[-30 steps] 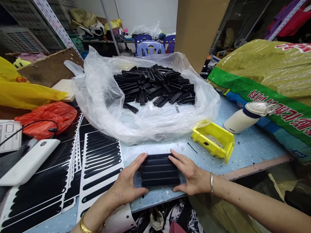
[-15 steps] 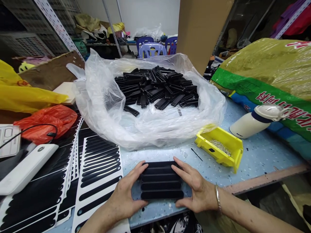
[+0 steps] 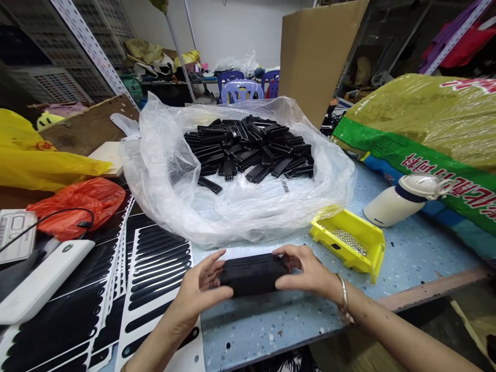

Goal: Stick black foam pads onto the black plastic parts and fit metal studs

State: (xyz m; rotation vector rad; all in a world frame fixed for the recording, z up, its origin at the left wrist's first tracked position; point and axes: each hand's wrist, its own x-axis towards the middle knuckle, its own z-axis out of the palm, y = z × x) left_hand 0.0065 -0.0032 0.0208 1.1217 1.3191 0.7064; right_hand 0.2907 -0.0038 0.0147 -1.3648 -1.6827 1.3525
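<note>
Black slatted plastic grille (image 3: 253,274) sits clasped between both hands, the left hand (image 3: 203,287) and right hand (image 3: 306,271) gripping its short ends, long axis running crosswise; it lies left of the yellow parts bin (image 3: 374,248), the right hand nearer that bin
</note>
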